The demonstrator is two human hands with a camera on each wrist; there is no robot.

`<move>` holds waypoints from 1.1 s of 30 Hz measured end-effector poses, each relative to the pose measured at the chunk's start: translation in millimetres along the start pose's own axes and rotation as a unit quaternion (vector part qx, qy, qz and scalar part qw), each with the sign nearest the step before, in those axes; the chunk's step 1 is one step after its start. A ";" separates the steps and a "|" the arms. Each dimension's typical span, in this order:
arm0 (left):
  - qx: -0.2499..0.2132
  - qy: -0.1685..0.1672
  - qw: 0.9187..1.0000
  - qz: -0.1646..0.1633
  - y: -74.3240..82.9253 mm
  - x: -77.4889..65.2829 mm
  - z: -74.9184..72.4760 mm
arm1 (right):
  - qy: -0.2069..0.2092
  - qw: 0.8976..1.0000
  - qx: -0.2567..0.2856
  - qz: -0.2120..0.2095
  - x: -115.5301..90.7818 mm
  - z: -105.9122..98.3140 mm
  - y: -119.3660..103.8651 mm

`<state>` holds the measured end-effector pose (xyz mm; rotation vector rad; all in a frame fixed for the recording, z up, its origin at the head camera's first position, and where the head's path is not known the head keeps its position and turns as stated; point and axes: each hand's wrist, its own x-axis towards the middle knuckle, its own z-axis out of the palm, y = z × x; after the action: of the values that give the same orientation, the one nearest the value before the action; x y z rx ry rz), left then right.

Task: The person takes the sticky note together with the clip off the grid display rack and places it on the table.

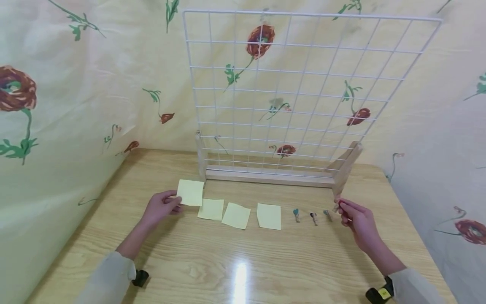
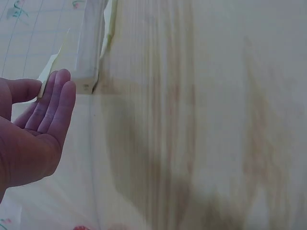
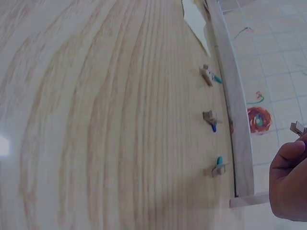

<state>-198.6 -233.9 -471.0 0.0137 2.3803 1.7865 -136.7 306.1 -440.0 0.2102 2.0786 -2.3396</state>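
My left hand (image 1: 161, 207) pinches a pale yellow paper note (image 1: 190, 192) between thumb and fingers, raised off the table; the left wrist view shows this note (image 2: 48, 74) edge-on. Three more yellow notes (image 1: 236, 215) lie in a row to its right. In my right hand (image 1: 358, 223) is a small wooden clothespin (image 3: 297, 128), pinched by thumb and fingertips, with a bit of red showing near it in the head view. Three other mini clothespins (image 1: 313, 218), with teal or dark blue decorations, lie on the table between the notes and this hand.
A white wire grid panel (image 1: 292, 90) stands in a wooden base (image 1: 269, 176) behind the notes and clothespins, leaning back. Its right wooden upright (image 1: 347, 166) is close to my right hand. Flower-patterned cloth (image 1: 76, 139) surrounds the wooden table (image 1: 197, 261).
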 end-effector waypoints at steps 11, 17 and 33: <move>0.008 0.003 1.000 -0.020 -7.8 -6.0 -13.4 | 0.013 0.999 -0.016 0.025 7.2 -22.4 5.8; 0.001 -0.005 1.000 -0.030 -17.4 -4.9 -16.4 | 0.019 0.998 -0.038 0.042 11.6 -31.2 12.1; 0.024 -0.002 0.999 -0.035 -28.1 3.6 -10.0 | 0.030 0.983 -0.132 0.126 23.3 -37.6 25.1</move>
<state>-201.0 -251.0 -495.5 -0.0596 2.3901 1.6963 -153.8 342.2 -471.5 0.5105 2.2100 -1.9178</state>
